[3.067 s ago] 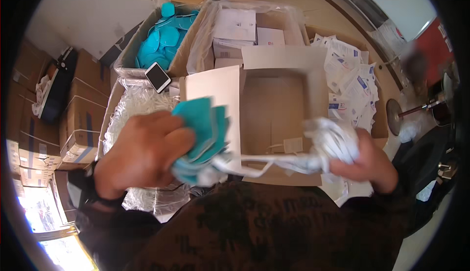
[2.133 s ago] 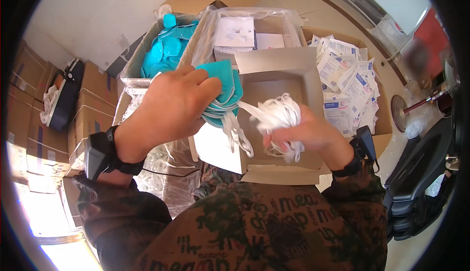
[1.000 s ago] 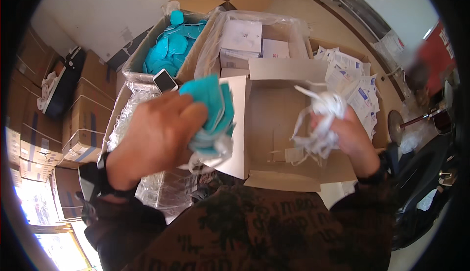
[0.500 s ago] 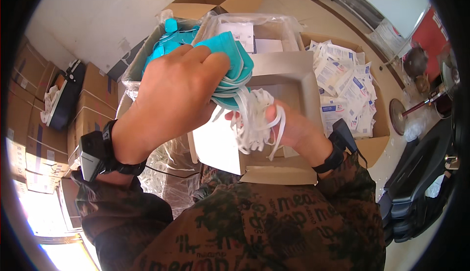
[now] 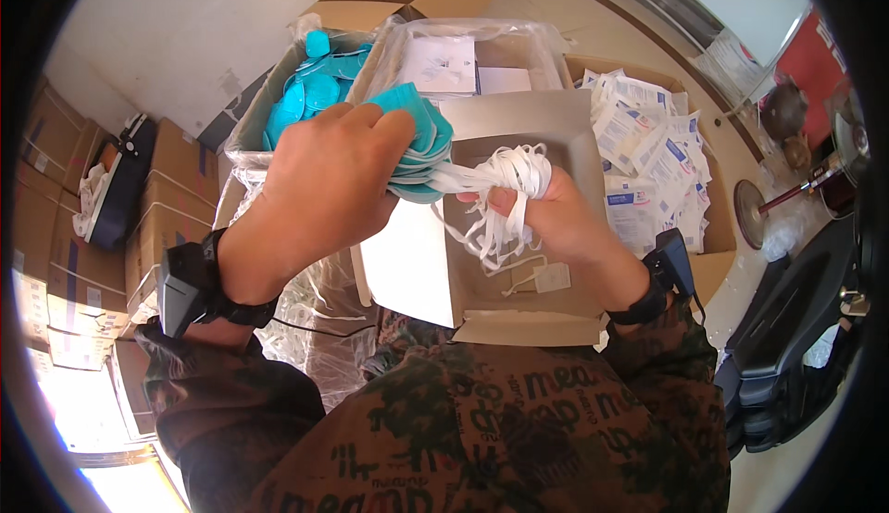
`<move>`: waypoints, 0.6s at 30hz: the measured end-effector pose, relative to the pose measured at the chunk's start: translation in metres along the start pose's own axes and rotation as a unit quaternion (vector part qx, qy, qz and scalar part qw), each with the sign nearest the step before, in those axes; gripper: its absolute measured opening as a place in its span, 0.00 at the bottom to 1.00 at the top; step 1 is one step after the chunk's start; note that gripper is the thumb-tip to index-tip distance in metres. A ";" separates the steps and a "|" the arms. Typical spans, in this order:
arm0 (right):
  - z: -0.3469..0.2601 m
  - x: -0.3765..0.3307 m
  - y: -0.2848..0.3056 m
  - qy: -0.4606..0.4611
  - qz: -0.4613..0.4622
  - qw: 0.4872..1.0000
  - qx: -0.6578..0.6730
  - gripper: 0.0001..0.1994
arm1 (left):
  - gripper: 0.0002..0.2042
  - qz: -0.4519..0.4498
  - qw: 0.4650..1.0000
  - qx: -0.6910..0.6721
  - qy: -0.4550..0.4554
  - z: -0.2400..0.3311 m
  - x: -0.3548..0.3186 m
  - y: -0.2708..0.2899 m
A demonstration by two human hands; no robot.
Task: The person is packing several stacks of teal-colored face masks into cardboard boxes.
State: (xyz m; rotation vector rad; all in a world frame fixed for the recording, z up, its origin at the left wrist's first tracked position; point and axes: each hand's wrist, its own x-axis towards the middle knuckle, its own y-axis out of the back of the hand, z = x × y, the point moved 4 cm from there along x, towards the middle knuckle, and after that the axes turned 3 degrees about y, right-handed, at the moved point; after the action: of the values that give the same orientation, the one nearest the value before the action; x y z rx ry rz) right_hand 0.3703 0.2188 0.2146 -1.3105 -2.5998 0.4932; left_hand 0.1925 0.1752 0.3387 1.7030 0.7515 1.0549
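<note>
My left hand [image 5: 343, 166] is closed around a stack of teal face masks [image 5: 419, 129], whose layered edges stick out past the fingers. Gathered in a bunch, the masks' white elastic straps [image 5: 519, 170] stretch across to my right hand [image 5: 569, 212], which grips them between thumb and fingers. Some strap loops dangle below. Both hands are over an open grey-brown box [image 5: 593, 161] with its flaps spread. A small white tag-like piece with a cord [image 5: 553, 278] lies inside it. What the fingers of my left hand touch underneath is hidden.
Behind on the left, a plastic-lined carton [image 5: 239, 155] holds more teal masks [image 5: 319, 92]. Another lined carton [image 5: 556, 45] contains white printed boxes or leaflets [image 5: 440, 64]. At right, a carton [image 5: 722, 235] is heaped with white packets [image 5: 653, 156]. Strapped brown cartons [image 5: 93, 254] are stacked at left.
My right hand has drawn the straps to the right, pulling them straighter. My left hand and the masks have shifted slightly left and down. The white tag-like piece in the box has come into view.
</note>
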 end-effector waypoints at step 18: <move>0.002 -0.012 0.010 -0.067 -0.138 0.984 0.085 0.05 | 0.14 0.020 0.999 -0.039 0.007 -0.007 0.004 -0.015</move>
State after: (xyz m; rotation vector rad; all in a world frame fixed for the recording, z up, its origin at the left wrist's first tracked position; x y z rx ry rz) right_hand 0.3841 0.2141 0.2091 -0.8735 -2.7159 0.7554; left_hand 0.1878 0.1867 0.3274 1.6517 0.6785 1.1107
